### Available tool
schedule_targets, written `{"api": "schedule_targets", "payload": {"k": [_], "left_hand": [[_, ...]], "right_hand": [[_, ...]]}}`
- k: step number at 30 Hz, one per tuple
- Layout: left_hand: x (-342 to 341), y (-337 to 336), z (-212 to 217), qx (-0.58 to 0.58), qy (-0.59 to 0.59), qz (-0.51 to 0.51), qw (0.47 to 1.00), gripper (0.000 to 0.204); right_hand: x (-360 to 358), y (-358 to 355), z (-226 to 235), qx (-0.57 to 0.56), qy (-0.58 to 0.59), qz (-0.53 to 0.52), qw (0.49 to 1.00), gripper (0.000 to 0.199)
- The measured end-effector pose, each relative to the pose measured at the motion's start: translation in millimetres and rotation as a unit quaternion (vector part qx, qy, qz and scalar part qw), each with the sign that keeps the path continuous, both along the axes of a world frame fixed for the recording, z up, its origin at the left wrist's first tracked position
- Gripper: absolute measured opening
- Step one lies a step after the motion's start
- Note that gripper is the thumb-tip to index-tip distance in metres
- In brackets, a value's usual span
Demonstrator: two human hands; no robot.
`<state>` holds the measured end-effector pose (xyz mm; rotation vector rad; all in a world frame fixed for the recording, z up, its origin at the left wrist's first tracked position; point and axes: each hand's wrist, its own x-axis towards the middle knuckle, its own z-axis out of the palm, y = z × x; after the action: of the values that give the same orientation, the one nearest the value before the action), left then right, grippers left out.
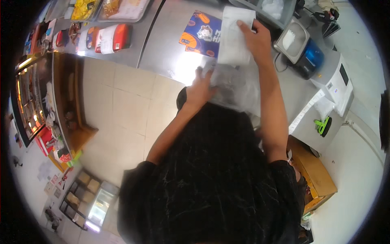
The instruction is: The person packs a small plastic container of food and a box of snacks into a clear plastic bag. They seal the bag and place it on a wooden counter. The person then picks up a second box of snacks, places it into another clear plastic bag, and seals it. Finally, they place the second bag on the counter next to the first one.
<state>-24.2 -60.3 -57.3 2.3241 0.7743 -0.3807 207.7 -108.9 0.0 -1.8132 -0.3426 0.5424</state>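
Observation:
My right hand [258,42] is closed on the upper right edge of a flat white paper bag [232,44], thumb across its face. Below the white bag, a thin clear plastic bag [233,83] spreads over the counter's front edge, close to my body. My left hand [198,91] grips the left side of this plastic bag, its fingers partly lost in glare. Just left of the white bag, a dark blue printed package [200,34] with orange shapes lies flat on the counter.
The steel counter [162,49] holds red-and-white packages [111,38] and clear trays of food [126,10] at left. At right are a metal container [292,38], a white printer-like machine [335,81] and a green-and-black brush [323,126]. A cardboard box [313,175] stands below.

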Motion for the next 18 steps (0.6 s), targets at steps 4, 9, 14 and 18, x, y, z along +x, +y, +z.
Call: {"api": "schedule_targets", "payload": {"k": [4, 9, 14, 18], "left_hand": [[-3, 2, 8, 0.002, -0.114, -0.005, 0.993, 0.071], [-4, 2, 5, 0.002, -0.121, 0.01, 0.993, 0.067], [0, 0, 7, 0.024, -0.097, 0.007, 0.995, 0.066], [3, -1, 9, 0.011, -0.069, 0.014, 0.997, 0.065]], "right_hand": [[-2, 1, -16, 0.007, -0.035, -0.011, 0.999, 0.032], [0, -1, -22, 0.007, -0.099, 0.006, 0.995, 0.03], [2, 0, -19, 0.005, -0.105, 0.004, 0.994, 0.031], [7, 1, -22, 0.005, -0.141, 0.008, 0.99, 0.031]]}}
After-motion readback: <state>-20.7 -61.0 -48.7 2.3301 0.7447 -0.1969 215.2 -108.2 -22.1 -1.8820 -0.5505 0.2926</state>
